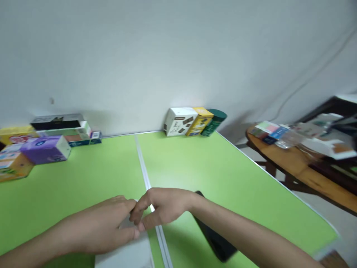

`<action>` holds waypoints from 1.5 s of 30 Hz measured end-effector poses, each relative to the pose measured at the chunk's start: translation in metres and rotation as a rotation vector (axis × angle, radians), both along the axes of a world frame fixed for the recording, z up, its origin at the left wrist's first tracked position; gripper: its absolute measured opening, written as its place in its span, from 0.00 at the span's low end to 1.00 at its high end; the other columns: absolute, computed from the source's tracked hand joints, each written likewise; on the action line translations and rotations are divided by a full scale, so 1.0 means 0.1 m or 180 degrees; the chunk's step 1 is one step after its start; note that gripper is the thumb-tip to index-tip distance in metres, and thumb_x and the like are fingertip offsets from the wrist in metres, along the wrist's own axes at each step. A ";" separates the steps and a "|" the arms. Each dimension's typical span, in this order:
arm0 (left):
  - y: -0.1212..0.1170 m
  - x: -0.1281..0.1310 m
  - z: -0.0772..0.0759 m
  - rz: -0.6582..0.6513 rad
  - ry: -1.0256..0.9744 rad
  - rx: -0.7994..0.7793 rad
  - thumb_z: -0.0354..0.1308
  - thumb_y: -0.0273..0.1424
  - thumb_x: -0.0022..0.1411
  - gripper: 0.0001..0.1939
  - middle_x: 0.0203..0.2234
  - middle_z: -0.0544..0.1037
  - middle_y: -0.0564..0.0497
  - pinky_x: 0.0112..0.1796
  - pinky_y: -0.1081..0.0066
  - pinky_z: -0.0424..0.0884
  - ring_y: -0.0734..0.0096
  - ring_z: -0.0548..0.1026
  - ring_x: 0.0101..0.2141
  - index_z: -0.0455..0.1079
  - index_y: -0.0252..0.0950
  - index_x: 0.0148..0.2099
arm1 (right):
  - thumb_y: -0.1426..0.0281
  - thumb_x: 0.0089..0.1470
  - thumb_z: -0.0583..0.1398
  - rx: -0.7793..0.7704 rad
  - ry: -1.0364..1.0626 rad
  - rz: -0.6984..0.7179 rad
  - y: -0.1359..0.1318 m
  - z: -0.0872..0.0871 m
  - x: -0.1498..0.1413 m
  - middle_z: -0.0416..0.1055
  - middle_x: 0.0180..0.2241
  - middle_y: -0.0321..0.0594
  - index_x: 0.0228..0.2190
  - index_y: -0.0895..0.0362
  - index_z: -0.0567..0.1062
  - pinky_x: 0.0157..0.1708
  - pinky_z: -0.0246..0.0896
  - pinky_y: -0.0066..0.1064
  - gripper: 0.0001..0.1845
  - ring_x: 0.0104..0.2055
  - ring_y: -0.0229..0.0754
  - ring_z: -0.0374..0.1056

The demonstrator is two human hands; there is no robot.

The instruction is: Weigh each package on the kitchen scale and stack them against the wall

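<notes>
Above a flat white object (126,255), my left hand (103,225) reaches in from the left, its thumb apart from the fingers. Part of the white surface shows between them, and whether the hand presses on it I cannot tell. My right hand (164,206) comes across from the right with bent fingers. Its thumb and fingertips come close together at the right side of the white object, beside the left thumb; anything between them is hidden. Under my right forearm lies a black phone (219,240), partly covered by the arm.
A green table (237,175) with a white seam strip (142,163) meets the wall. White (180,123) and yellow (199,121) boxes and a green canister (213,123) stand at the back. Several packs, including a purple one (46,149), sit left. A cluttered wooden table (295,167) stands right.
</notes>
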State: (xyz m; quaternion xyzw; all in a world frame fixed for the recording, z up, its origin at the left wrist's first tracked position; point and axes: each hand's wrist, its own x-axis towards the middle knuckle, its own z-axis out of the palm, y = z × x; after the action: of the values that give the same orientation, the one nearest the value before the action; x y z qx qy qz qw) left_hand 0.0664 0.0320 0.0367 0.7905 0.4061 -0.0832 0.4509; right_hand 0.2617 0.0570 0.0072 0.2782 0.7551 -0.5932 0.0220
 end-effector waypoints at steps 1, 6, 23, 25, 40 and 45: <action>0.04 0.15 0.00 -0.0016 -0.0005 -0.0005 0.49 0.42 0.58 0.17 0.41 0.75 0.48 0.43 0.66 0.66 0.60 0.72 0.42 0.68 0.40 0.46 | 0.68 0.51 0.61 -0.0098 0.0124 -0.0197 -0.03 -0.01 0.17 0.75 0.42 0.44 0.45 0.64 0.75 0.45 0.62 0.28 0.20 0.44 0.43 0.71; 0.40 0.95 -0.11 -0.0329 0.0107 0.0281 0.50 0.39 0.57 0.23 0.48 0.73 0.45 0.46 0.62 0.66 0.57 0.72 0.45 0.64 0.38 0.54 | 0.70 0.53 0.58 0.0344 0.0477 -0.1151 -0.02 -0.22 0.90 0.76 0.41 0.48 0.43 0.65 0.75 0.46 0.64 0.33 0.17 0.43 0.45 0.71; 2.52 2.91 -0.44 0.0437 0.0945 0.3782 0.44 0.23 0.58 0.31 0.63 0.51 0.32 0.59 0.51 0.44 0.48 0.47 0.63 0.46 0.18 0.63 | 0.78 0.49 0.49 0.4217 -0.1525 -0.3311 2.17 -0.48 2.01 0.48 0.63 0.56 0.59 0.70 0.54 0.62 0.35 0.50 0.34 0.66 0.52 0.40; 2.62 2.89 -0.49 0.0490 0.0863 0.3834 0.45 0.23 0.59 0.30 0.62 0.54 0.33 0.59 0.52 0.46 0.48 0.50 0.62 0.48 0.20 0.63 | 0.77 0.49 0.50 0.4274 -0.1553 -0.3391 2.24 -0.54 2.04 0.49 0.63 0.54 0.59 0.68 0.53 0.62 0.33 0.50 0.35 0.66 0.52 0.41; 2.29 2.75 -0.46 0.0364 -0.0082 0.3368 0.61 0.21 0.46 0.34 0.53 0.60 0.35 0.51 0.56 0.62 0.49 0.58 0.55 0.52 0.30 0.54 | 0.79 0.51 0.49 0.4425 -0.1710 -0.3120 1.38 -0.75 2.11 0.54 0.61 0.54 0.57 0.63 0.58 0.59 0.39 0.54 0.31 0.63 0.54 0.47; 1.72 2.30 -0.39 0.0347 -0.0338 0.3102 0.58 0.21 0.47 0.34 0.53 0.59 0.36 0.50 0.57 0.64 0.50 0.57 0.55 0.50 0.30 0.57 | 0.68 0.50 0.57 0.4240 -0.0832 -0.2907 0.83 -0.70 2.18 0.46 0.62 0.59 0.60 0.63 0.50 0.58 0.46 0.54 0.38 0.65 0.59 0.41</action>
State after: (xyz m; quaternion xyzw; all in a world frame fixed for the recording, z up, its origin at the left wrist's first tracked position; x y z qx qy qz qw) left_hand 0.2962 0.2040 -0.0028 0.8902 0.4150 0.1806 0.0524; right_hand 0.4793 0.1396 -0.0632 0.5800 0.7529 0.0666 -0.3039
